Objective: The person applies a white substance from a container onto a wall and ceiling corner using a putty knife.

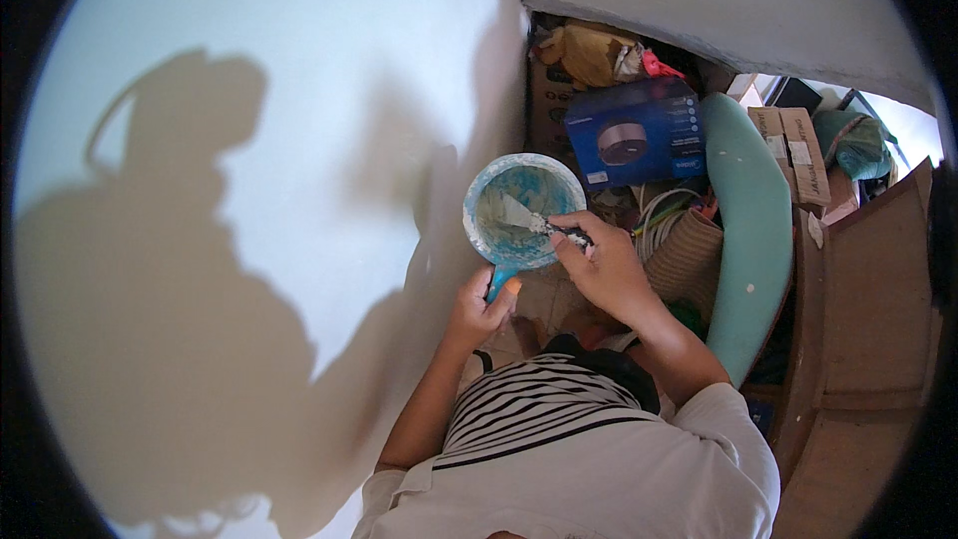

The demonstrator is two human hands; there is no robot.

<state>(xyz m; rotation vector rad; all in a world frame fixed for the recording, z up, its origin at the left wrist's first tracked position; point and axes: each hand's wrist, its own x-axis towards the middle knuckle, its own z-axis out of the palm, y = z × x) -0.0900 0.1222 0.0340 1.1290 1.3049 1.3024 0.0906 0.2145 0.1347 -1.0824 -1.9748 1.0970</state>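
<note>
- Nearest, the person's own shirt (589, 449), pale with a band of black stripes across it.
- Left hand (479, 311): its grip is closed round the short blue handle (502, 279) of a round dipper (496, 240), which is held up in front of the body.
- The dipper is blue, its rim and inner wall smeared with whitish stuff; its mouth faces the camera.
- Right hand (609, 269): its grip is narrow, holding a scraper (541, 225) by its dark, spattered handle. The blade points left, over the dipper's mouth; whether it touches the inside I cannot tell.
- Below the dipper, a tiled floor (537, 291) shows in part.
- Close on the left, a pale wall (339, 160) carrying the person's large shadow (170, 309).
- Right of the hands, a ribbed tan basket (687, 255), pale cables (661, 208) beside it, then a long curved teal pad (746, 230) and brown wooden panels (883, 309).
- Beyond, a dark-blue box (664, 130), a cardboard box (803, 155) and, in the corner, a tan bag (589, 52).
</note>
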